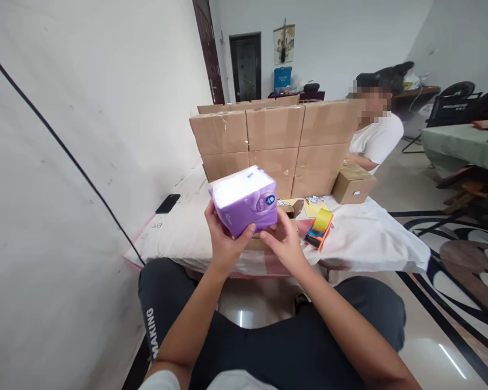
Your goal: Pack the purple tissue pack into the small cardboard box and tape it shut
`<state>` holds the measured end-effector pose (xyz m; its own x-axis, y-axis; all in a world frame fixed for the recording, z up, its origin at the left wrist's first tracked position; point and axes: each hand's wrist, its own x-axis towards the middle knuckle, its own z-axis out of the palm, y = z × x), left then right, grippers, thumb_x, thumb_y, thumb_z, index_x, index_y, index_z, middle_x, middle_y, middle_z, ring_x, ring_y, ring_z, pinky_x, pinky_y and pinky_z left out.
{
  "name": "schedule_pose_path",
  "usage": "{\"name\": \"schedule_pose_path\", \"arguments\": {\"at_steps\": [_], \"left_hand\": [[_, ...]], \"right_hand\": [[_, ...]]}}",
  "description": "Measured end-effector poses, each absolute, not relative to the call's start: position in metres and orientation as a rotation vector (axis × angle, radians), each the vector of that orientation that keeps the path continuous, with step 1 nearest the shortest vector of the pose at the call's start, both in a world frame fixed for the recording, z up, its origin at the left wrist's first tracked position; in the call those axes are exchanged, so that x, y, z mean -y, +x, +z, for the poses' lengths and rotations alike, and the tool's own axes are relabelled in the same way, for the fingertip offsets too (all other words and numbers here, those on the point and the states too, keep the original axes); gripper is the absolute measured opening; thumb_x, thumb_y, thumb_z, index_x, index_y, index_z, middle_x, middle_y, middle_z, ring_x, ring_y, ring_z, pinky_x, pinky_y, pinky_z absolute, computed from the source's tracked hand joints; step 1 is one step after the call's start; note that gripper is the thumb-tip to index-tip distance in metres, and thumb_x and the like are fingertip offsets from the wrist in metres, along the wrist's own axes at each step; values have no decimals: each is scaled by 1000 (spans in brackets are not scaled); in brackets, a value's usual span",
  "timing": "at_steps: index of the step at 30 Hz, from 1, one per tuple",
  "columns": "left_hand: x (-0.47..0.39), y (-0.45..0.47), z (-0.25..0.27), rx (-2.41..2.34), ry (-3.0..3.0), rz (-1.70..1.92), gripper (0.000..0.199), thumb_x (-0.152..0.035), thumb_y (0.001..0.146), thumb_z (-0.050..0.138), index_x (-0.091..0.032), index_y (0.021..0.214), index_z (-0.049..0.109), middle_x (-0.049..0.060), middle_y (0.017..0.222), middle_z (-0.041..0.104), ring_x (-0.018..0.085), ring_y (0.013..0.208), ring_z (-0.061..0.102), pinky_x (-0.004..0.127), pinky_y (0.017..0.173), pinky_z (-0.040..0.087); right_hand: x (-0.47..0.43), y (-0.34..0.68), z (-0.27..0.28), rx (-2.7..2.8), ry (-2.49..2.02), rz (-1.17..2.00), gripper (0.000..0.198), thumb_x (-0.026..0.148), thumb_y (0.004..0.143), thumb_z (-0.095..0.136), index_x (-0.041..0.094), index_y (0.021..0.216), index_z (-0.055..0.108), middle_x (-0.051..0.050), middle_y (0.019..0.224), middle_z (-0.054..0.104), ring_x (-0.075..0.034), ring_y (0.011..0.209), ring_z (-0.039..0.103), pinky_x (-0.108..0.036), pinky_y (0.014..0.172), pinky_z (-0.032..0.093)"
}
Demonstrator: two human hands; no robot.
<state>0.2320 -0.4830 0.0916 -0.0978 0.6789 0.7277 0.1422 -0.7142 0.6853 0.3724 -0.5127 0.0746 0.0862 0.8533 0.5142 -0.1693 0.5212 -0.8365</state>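
A purple and white plastic-wrapped pack of tissues (244, 200) is held up in front of me, tilted, between both hands. My left hand (225, 238) grips its lower left side, thumb on the front face. On the lower right corner, my right hand (282, 238) has its fingers closed around the pack, with some fingertips hidden behind it. Below and behind the pack stands an open cardboard box (295, 209), mostly covered by my hands. To its right lies a tape dispenser (319, 229) with a yellow roll and orange frame.
Stacked cardboard boxes (274, 127) form a wall at the back of the cloth-covered table (179, 230). A single closed box (353, 183) sits at right, beside a seated person in white (376, 138). A black phone (168, 203) lies at left.
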Motion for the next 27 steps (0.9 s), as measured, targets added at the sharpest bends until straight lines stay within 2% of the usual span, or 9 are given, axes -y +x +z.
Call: {"name": "schedule_pose_path", "arguments": {"at_steps": [3,6,10,13,15,19,21,24,27], "left_hand": [[494,242,79,-913,1879,1830,85,-57,86,70,-24,148,23,16,132,53,25,116,62,38,94,56],[496,225,81,-920,2288,1617,77,-55,84,73,-20,143,38,16,124,62,28,113,62,43,93,55],[469,184,97,-759,2625,1447,22,-32,94,64,-21,113,64,8,104,74,22,97,67,38,86,55],[440,172,105,-740,2622,1549,8,-24,95,60,-21,98,67,5,91,75,18,83,67,33,77,54],[425,171,107,-717,2646,1573,9,-23,93,59,-21,88,65,3,82,74,17,77,65,32,73,52],[413,169,101,-703,2774,1467,31,-24,94,56,-21,63,56,0,60,62,15,62,56,30,61,42],[409,167,95,-728,2839,1228,36,-30,97,53,-22,64,61,0,62,64,17,70,59,30,61,40],[403,167,85,-746,2818,825,44,-42,104,40,-25,81,73,2,80,72,21,93,61,31,66,42],[396,174,78,-810,2676,698,53,-51,105,36,-22,83,75,5,82,71,26,104,60,35,74,44]], "right_hand": [[510,374,77,1103,-658,930,80,48,76,84,32,145,48,-6,142,59,-26,129,60,-44,112,49],[501,388,80,966,-654,914,79,60,76,79,34,143,47,-6,139,62,-25,125,61,-46,111,49],[487,413,87,992,-771,636,70,57,78,78,31,137,52,-6,136,61,-24,125,59,-43,114,45],[479,420,84,1089,-876,582,63,48,80,79,30,135,53,-6,135,60,-23,122,58,-42,113,45],[474,419,78,1114,-923,632,59,46,83,77,30,135,53,-5,131,61,-22,119,60,-42,111,46],[465,417,68,1131,-1034,638,56,46,84,76,31,133,54,-4,129,62,-23,119,60,-46,113,45],[464,418,70,1155,-1098,582,57,45,81,78,31,131,55,-3,130,62,-24,122,59,-48,115,43],[465,417,78,1138,-1118,516,51,38,77,78,28,123,60,-3,124,65,-26,128,58,-49,118,41],[466,415,88,1142,-1104,482,37,31,77,73,26,113,67,-1,119,67,-25,134,55,-47,124,35]]}}
